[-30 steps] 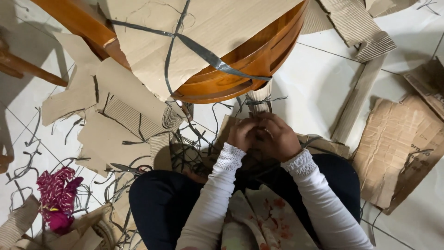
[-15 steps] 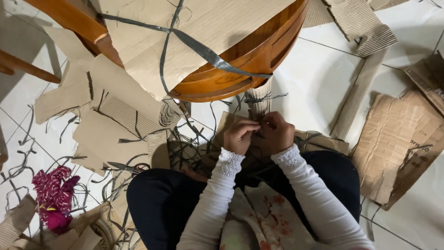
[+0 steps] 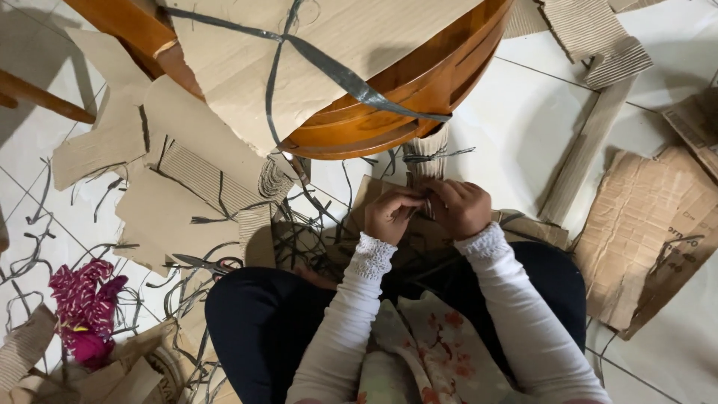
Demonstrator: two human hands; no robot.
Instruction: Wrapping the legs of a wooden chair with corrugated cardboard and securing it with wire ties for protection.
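Observation:
My left hand (image 3: 390, 213) and my right hand (image 3: 462, 207) are close together, both pinching at the cardboard-wrapped leg (image 3: 425, 161) of a round wooden table or chair (image 3: 404, 97). Dark grey strapping (image 3: 336, 71) crosses the cardboard wrapped over the wooden piece and winds round the leg. The fingers of both hands close on the strapping and cardboard at the leg's lower end. I wear white sleeves with lace cuffs and dark trousers and sit on the floor.
Torn corrugated cardboard (image 3: 643, 224) lies over the white tiled floor at right, left and top. Scissors (image 3: 206, 263) lie by my left knee among cut strap pieces. A pink cloth (image 3: 86, 307) sits at lower left. Wooden legs (image 3: 45, 97) show at upper left.
My hands have shifted slightly up and right towards the wrapped leg, staying together; the view has tilted a little.

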